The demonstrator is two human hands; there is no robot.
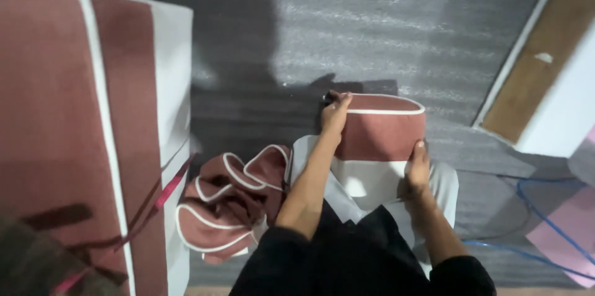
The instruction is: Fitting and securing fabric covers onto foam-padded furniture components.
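Observation:
A small rust-red cushion cover (384,132) with white piping lies across my lap, over white fabric (365,187). My left hand (335,113) grips its upper left corner, fingers curled over the edge. My right hand (419,169) holds its lower right side, thumb up along the edge. Both forearms reach out from black sleeves. Whether a dark object sits at the left fingertips is unclear.
A large rust-red and white upholstered block (93,122) with a ribbon stands at the left. A heap of matching piped covers (226,209) lies on the grey floor beside me. A white-edged brown panel (545,54), a blue cable (545,215) and a pink sheet (567,234) are at the right.

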